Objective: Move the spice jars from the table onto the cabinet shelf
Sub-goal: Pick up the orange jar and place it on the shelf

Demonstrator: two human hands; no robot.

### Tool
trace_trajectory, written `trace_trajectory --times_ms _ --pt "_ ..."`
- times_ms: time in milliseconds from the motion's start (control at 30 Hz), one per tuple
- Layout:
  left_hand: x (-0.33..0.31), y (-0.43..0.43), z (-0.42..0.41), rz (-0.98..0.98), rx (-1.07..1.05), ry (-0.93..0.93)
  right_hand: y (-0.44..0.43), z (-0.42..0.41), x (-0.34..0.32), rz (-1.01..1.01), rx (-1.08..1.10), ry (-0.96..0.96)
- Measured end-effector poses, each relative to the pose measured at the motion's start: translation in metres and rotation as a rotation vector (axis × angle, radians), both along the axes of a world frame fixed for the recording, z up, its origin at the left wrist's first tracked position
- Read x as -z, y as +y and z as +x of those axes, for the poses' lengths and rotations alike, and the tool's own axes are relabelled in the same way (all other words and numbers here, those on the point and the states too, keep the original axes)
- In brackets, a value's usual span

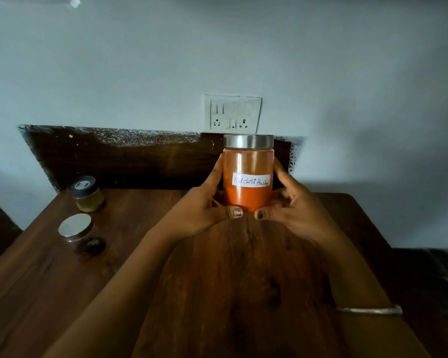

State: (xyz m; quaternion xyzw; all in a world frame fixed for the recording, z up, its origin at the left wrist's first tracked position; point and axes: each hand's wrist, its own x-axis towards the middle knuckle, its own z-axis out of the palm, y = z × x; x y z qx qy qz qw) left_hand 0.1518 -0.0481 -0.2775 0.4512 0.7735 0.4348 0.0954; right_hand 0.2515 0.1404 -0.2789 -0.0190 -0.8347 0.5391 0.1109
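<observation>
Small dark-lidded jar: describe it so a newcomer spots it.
On the wooden table, go to the far left corner. The small jar stands there, behind a steel-lidded jar. Only it has a dark lid and pale yellow contents.

I log one white switch-and-socket plate (233, 114) on the pale wall (114, 60), just above a dark wooden backboard (130, 161).

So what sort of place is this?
Probably a home kitchen or dining corner: a dark wooden table against a pale painted wall with a white switch-and-socket plate, and a steel-lidded glass jar labelled red chilli powder, held between the left hand and right hand.
</observation>
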Motion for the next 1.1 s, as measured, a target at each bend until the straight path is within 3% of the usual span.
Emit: trace_trajectory --times_ms 433,1100 --pt "-0.083 0.059 -0.023 0.313 -0.11 0.229 0.023 -0.029 -0.083 0.097 0.367 0.3" --pt "-0.251 0.186 -0.064 0.609 -0.139 0.401 0.114 -0.085 -0.24 0.228 0.623 0.754"
